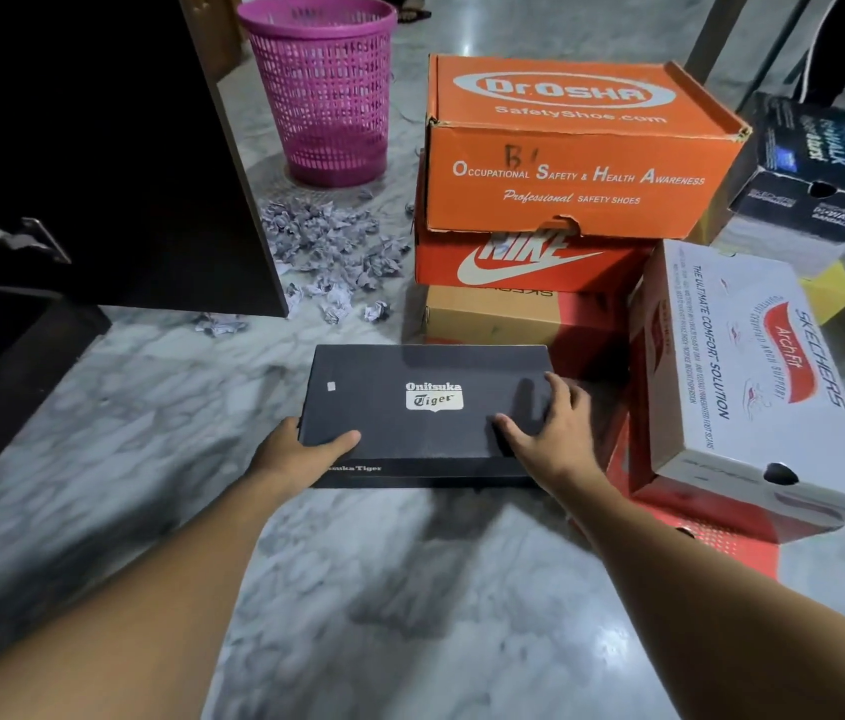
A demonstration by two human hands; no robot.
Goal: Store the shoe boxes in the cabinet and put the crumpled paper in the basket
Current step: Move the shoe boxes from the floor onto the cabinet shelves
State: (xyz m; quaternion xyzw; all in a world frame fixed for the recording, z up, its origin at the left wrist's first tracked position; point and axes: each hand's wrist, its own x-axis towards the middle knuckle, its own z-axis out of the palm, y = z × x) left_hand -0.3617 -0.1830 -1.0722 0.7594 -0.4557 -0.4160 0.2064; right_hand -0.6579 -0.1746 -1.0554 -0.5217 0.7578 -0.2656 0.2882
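A black Onitsuka Tiger shoe box (425, 376) lies flat on the marble floor in front of me. My left hand (301, 452) grips its near left corner, thumb on the lid. My right hand (547, 426) rests on the right part of the lid with fingers spread. Behind it stand an orange Dr.Osha box (566, 148) on a red Nike box (514, 262) on a tan box (488, 314). A white Skechers box (753, 376) sits at the right. Several crumpled paper balls (332, 246) lie before the pink basket (321, 90). The dark cabinet (5, 345) is at the left.
The cabinet's open dark door (114, 148) stands at the left, reaching toward the paper pile. A dark blue Skechers box (815, 174) rests on a yellow box (833, 293) at the far right. Red boxes (721, 532) lie under the white one. Furniture legs rise at the upper right.
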